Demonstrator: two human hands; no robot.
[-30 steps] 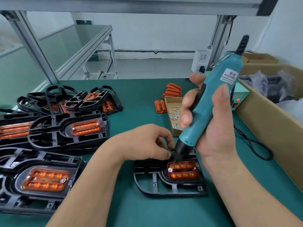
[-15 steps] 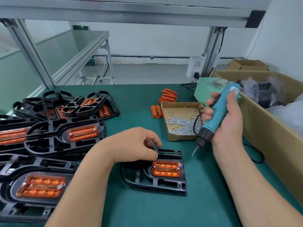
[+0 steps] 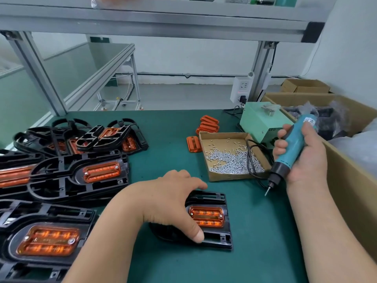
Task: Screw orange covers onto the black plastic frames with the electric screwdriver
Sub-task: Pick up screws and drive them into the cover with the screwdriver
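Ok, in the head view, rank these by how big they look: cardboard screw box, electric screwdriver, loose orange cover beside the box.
1. cardboard screw box, largest by area.
2. electric screwdriver, long but slim, partly hidden by the right hand, raised nearer the camera.
3. loose orange cover, clearly smallest.

A black frame [image 3: 216,242] with an orange cover [image 3: 207,216] seated in it is gripped flat on the green mat [image 3: 265,231] by the left hand [image 3: 171,203], thumb at the near edge, fingers over the far edge. The electric screwdriver [image 3: 293,148] is held in the right hand [image 3: 308,160], bit down, clear of the frame, beside the screw box [image 3: 234,177]. Assembled frames [image 3: 61,180] are piled at left.
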